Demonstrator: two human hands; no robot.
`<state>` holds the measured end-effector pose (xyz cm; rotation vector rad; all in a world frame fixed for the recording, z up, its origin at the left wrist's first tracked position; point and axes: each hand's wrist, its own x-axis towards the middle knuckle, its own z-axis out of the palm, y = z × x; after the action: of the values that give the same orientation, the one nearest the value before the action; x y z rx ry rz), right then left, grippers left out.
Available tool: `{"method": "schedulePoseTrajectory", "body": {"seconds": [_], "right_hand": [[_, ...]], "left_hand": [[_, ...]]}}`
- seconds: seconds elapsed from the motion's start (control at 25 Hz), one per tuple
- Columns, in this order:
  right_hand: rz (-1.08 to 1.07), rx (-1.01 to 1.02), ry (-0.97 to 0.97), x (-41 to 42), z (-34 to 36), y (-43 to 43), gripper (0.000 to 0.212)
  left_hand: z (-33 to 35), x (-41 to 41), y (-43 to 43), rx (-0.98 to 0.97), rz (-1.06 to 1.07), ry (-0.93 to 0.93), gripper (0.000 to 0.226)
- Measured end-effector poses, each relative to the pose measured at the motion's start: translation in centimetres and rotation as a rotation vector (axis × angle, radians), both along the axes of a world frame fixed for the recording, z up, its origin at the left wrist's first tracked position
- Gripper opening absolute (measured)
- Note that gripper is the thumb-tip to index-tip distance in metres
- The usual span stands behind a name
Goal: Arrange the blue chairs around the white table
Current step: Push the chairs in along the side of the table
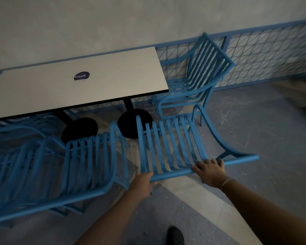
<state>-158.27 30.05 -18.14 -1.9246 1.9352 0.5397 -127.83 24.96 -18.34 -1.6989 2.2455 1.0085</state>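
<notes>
A white rectangular table (99, 68) with a dark round sticker stands on two black round bases. In front of me a blue slatted chair (171, 147) faces the table's near right corner, its back toward me. My left hand (142, 181) grips the left end of its top rail. My right hand (210, 171) holds the same rail further right, fingers curled over it. Another blue chair (88, 167) stands just left of it along the near side. A stack of blue chairs (198, 75) sits at the table's right end.
A blue wire-mesh fence (272, 55) runs along the grey wall behind the table. More blue chairs (16, 131) crowd the left side under and beside the table. My dark shoe (175, 235) shows at the bottom. Grey speckled floor lies to the right.
</notes>
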Motion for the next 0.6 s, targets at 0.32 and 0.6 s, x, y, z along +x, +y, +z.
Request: {"method": "schedulePoseTrajectory", "body": {"seconds": [0.32,0.6], "right_hand": [[-0.086,0.033,0.055,0.7,0.9,-1.0,0.037],[-0.061,0.063,0.06,2.3,1.8,1.0,0.038]], "left_hand": [[0.9,0.2,-0.5,0.035,-0.026,0.05,0.024],[0.1,2.0,1.1,0.055,-0.058,0.067,0.037]]}}
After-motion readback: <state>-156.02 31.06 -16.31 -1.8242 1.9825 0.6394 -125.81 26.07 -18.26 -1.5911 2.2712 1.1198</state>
